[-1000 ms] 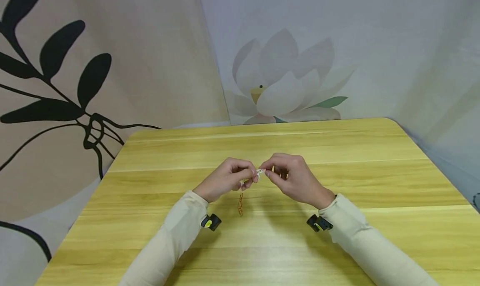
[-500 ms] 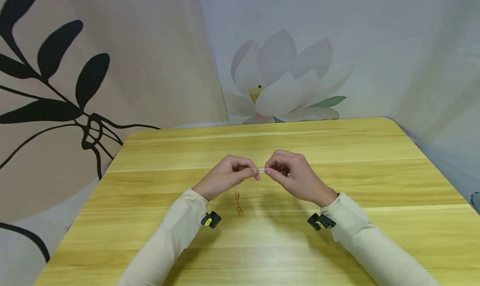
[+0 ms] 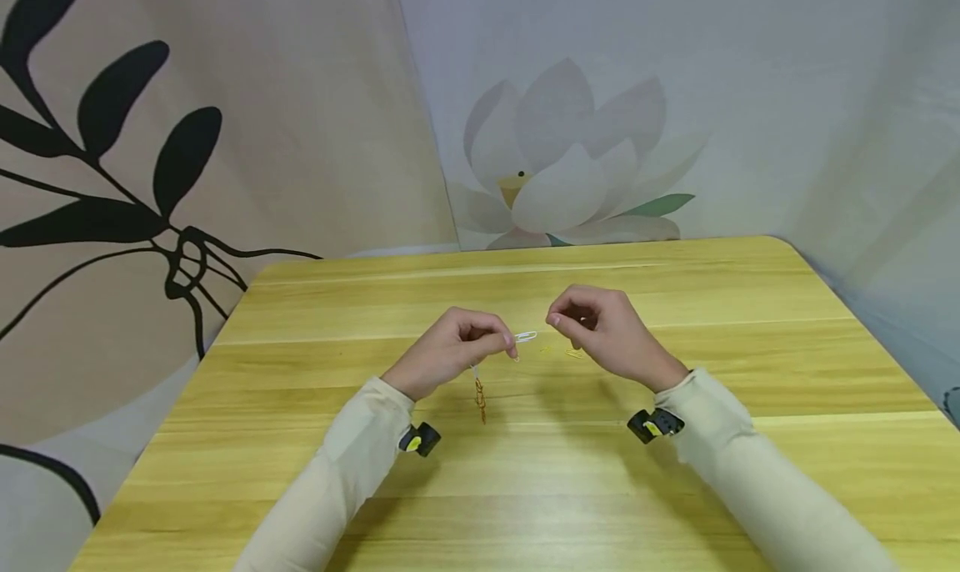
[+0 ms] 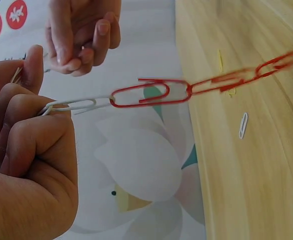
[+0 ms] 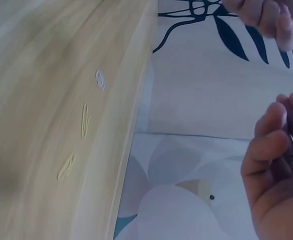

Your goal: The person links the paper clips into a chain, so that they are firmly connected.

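Observation:
In the head view my left hand (image 3: pixel 457 347) pinches a white paper clip (image 3: pixel 527 336) that sticks out past the fingertips to the right. Below the same hand hangs a paper clip chain (image 3: pixel 481 397). Seen from the left wrist, the chain starts with a white clip (image 4: pixel 81 101) at the curled fingers and runs on into linked red clips (image 4: pixel 156 105), the farthest ones blurred. My right hand (image 3: pixel 603 330) is apart from the clips, over the table to the right, fingers loosely curled with thumb and forefinger close together; nothing shows between them.
On the wooden table (image 3: pixel 480 489) lie two loose yellow clips (image 5: pixel 84 122) and a white one (image 5: pixel 100 80), under and between the hands. A cloth backdrop (image 3: pixel 787 122) with printed flowers and leaves stands behind the table's far edge.
Earlier both hands were at the white clip. The right hand has let go and moved right and away, uncovering yellow clips on the table. The left hand has hardly moved; the hanging chain swings.

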`<act>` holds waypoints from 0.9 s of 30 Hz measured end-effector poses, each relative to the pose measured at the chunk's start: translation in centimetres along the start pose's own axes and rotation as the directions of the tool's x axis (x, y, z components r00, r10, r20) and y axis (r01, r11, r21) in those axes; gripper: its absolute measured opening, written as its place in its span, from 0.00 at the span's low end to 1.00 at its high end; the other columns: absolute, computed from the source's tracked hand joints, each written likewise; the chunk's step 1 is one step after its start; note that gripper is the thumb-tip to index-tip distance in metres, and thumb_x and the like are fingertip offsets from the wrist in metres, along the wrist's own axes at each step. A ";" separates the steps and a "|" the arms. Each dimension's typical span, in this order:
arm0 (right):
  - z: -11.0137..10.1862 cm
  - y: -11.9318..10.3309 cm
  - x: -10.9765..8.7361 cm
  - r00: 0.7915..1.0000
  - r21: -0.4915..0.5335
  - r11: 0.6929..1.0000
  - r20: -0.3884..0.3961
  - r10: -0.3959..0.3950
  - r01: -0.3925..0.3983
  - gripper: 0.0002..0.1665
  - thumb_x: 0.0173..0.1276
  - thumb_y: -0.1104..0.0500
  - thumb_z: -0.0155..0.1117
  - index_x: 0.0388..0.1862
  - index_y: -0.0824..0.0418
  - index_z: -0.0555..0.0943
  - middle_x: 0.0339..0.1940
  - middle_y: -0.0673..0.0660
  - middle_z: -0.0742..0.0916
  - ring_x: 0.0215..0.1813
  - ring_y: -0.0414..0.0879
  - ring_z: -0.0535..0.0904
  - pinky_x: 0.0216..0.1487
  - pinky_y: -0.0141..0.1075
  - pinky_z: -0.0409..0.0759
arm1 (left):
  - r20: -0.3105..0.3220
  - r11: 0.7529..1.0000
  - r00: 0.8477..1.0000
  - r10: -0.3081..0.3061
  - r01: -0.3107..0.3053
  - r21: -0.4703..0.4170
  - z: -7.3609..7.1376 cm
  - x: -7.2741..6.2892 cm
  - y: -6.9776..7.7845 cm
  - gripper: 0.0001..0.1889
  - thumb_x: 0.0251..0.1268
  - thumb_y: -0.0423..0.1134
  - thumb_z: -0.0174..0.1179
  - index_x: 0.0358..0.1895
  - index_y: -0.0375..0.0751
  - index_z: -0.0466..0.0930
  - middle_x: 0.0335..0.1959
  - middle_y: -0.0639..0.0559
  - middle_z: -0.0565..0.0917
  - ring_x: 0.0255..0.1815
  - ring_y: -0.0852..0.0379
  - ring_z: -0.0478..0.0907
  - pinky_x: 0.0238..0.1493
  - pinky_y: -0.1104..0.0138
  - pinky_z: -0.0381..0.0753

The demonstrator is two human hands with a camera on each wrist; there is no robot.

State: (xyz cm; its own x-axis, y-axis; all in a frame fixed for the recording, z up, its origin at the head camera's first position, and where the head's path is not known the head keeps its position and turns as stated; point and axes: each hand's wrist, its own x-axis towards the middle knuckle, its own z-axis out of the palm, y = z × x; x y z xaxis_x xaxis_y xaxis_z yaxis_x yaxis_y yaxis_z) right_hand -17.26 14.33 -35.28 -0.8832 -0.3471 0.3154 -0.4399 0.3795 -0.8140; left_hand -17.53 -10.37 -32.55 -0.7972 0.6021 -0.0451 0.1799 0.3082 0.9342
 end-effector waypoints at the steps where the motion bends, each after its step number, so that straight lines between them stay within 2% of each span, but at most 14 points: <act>1: -0.1 0.1 0.1 1.000 -0.010 1.000 0.003 0.001 -0.001 0.05 0.74 0.62 0.62 0.38 0.58 0.85 0.30 0.55 0.83 0.23 0.44 0.75 0.27 0.33 0.78 | 0.002 1.000 1.000 0.000 0.000 0.001 0.0 0.0 0.0 0.12 0.75 0.37 0.54 0.40 0.34 0.85 0.24 0.59 0.77 0.22 0.59 0.59 0.27 0.70 0.62; 10: -0.7 1.6 1.0 0.998 -0.116 0.993 0.050 0.037 -0.031 0.06 0.73 0.60 0.62 0.36 0.56 0.85 0.29 0.53 0.85 0.25 0.42 0.75 0.25 0.32 0.76 | 0.002 1.000 1.000 0.001 -0.001 -0.014 -0.1 0.0 0.2 0.12 0.75 0.37 0.54 0.39 0.35 0.85 0.32 0.58 0.83 0.28 0.59 0.66 0.30 0.70 0.67; 14: -0.4 3.0 1.5 0.991 -0.208 0.976 0.106 0.082 -0.058 0.03 0.70 0.62 0.66 0.35 0.60 0.85 0.29 0.52 0.86 0.27 0.42 0.76 0.27 0.31 0.75 | 0.008 1.000 1.000 0.000 0.000 -0.023 -0.2 0.0 0.2 0.11 0.75 0.37 0.54 0.39 0.35 0.85 0.31 0.59 0.83 0.25 0.59 0.65 0.30 0.70 0.68; 17: -0.3 4.2 1.7 0.977 -0.254 0.963 0.170 0.132 -0.086 0.02 0.67 0.63 0.68 0.34 0.61 0.84 0.28 0.52 0.86 0.28 0.43 0.77 0.29 0.31 0.75 | 0.017 1.000 1.000 0.004 -0.004 -0.024 -0.2 -0.1 0.2 0.11 0.75 0.36 0.54 0.40 0.35 0.85 0.31 0.60 0.83 0.23 0.60 0.62 0.28 0.70 0.66; 18: -0.2 4.5 1.8 0.970 -0.265 0.960 0.191 0.148 -0.094 0.02 0.66 0.63 0.69 0.33 0.61 0.84 0.28 0.53 0.86 0.28 0.43 0.78 0.30 0.32 0.76 | 0.019 1.000 1.000 0.005 -0.005 -0.025 -0.2 -0.1 0.2 0.11 0.75 0.36 0.54 0.40 0.35 0.85 0.32 0.56 0.84 0.23 0.60 0.61 0.28 0.71 0.66; 22: 0.0 5.6 1.9 0.941 -0.315 0.942 0.271 0.203 -0.113 0.04 0.62 0.66 0.71 0.31 0.59 0.83 0.28 0.52 0.86 0.31 0.42 0.79 0.33 0.33 0.77 | 0.031 0.999 0.999 0.011 -0.010 -0.031 -0.3 -0.2 0.3 0.10 0.75 0.35 0.55 0.40 0.34 0.85 0.33 0.56 0.85 0.23 0.61 0.61 0.28 0.71 0.65; 27: 0.4 6.4 1.9 0.930 -0.389 0.916 0.291 0.224 -0.099 0.06 0.58 0.68 0.72 0.31 0.60 0.83 0.29 0.52 0.86 0.34 0.42 0.79 0.39 0.35 0.77 | 0.036 0.999 0.999 0.016 -0.015 -0.041 -0.3 -0.3 0.3 0.11 0.75 0.35 0.55 0.39 0.33 0.85 0.31 0.60 0.84 0.23 0.61 0.62 0.29 0.71 0.66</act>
State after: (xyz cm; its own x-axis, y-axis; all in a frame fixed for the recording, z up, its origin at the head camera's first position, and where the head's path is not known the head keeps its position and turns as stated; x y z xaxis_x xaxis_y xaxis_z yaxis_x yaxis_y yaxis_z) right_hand -21.69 15.78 -40.07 -0.8727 -0.4873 -0.0310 -0.3786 0.7154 -0.5873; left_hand -17.42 -10.68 -32.10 -0.7726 0.6334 -0.0428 0.1678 0.2688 0.9485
